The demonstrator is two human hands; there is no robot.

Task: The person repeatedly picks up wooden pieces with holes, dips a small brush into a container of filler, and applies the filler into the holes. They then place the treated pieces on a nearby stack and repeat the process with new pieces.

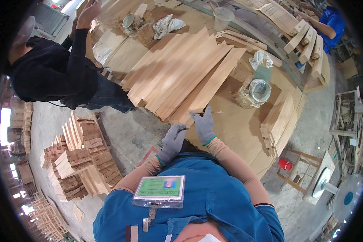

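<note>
Both my hands wear grey gloves with green cuffs. My left hand (172, 141) is closed at the near end of a pale wooden board (212, 86), the rightmost of several laid side by side. Just to its right, my right hand (204, 126) pinches a thin stick-like tool (217, 112) lying crosswise above the board's end; its tip is too small to make out. The other wooden boards (169, 68) spread fanwise to the left across the brown-covered worktable (226, 133). A dark gap runs beside the rightmost board.
Right of the boards, a metal can (259, 90) stands against a rough block. Stacked boards (279, 117) lie along the table's right edge. A co-worker in black (56, 72) stands at the left. Wood stacks (84, 157) sit on the floor at left; a fan (322, 181) stands at right.
</note>
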